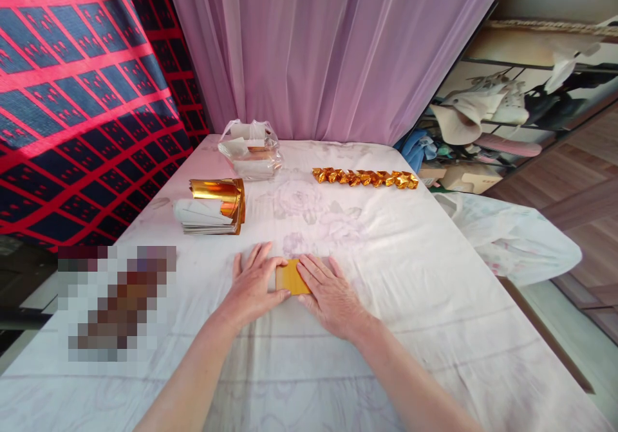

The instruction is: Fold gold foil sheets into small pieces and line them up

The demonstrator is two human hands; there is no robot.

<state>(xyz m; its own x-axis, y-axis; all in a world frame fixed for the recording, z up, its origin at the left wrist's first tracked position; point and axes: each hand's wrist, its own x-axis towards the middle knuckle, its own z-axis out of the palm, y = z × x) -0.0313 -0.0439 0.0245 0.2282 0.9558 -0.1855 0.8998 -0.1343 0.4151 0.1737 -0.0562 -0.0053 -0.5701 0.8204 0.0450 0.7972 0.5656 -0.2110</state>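
A small square of gold paper [292,277], apparently folded, lies flat on the tablecloth between my two hands. With thumb and index finger, my left hand [258,281] holds its left side; the other fingers spread out on the cloth. My right hand [328,293] covers its right edge, fingers pressed down on top and thumb by the lower corner. Beyond my left hand stands a curled stack of gold foil and white-backed sheets [212,206]. A row of folded gold foil pieces [365,178] lies at the far right.
A clear plastic bag [251,150] with papers sits at the table's back left. A blurred patch [118,303] hides something at the left. Purple curtains [309,52] hang behind the table [415,277]. To the right are a shoe shelf [506,91] and a white plastic bag [526,235].
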